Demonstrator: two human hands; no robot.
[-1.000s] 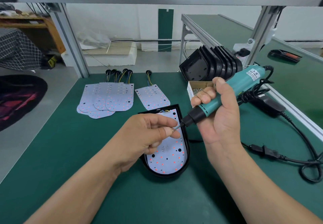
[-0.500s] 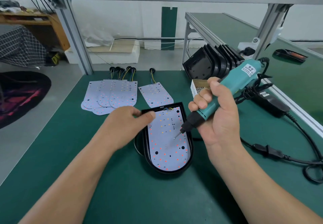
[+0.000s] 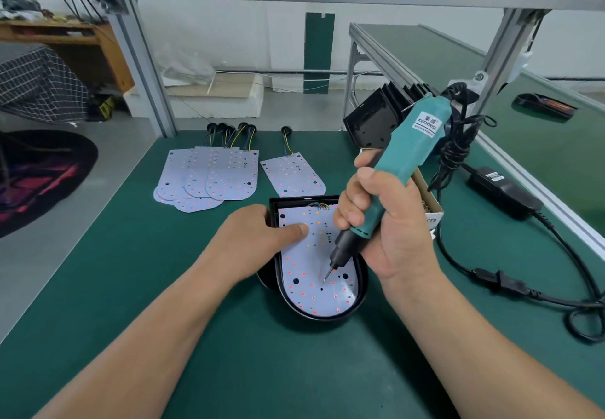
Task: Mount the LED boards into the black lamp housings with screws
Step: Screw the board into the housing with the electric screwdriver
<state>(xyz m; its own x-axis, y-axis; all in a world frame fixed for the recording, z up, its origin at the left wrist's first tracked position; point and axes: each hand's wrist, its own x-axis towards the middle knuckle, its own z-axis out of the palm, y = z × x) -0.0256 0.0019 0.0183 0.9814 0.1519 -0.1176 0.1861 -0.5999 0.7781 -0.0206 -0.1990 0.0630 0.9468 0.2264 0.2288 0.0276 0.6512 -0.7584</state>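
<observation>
A black lamp housing (image 3: 359, 291) lies on the green bench with a white LED board (image 3: 307, 274) seated inside it. My left hand (image 3: 252, 242) rests on the housing's left rim, its thumb pressing the board's upper part. My right hand (image 3: 379, 228) grips a teal electric screwdriver (image 3: 402, 163), held steeply, its bit tip touching the board's lower middle. Several loose LED boards (image 3: 209, 176) with wires lie at the back left, and one more LED board (image 3: 293, 174) lies just behind the housing.
Several empty black housings (image 3: 373, 124) stand on edge behind my right hand, beside a cardboard screw box (image 3: 429, 202). A black power adapter (image 3: 504, 189) and its cable (image 3: 523, 291) trail along the right. Aluminium frame posts stand at the back corners.
My left hand left the screwdriver tip, moved onto the housing's left rim and laid its thumb on the board. The screwdriver swung more upright and its tip came down onto the board.
</observation>
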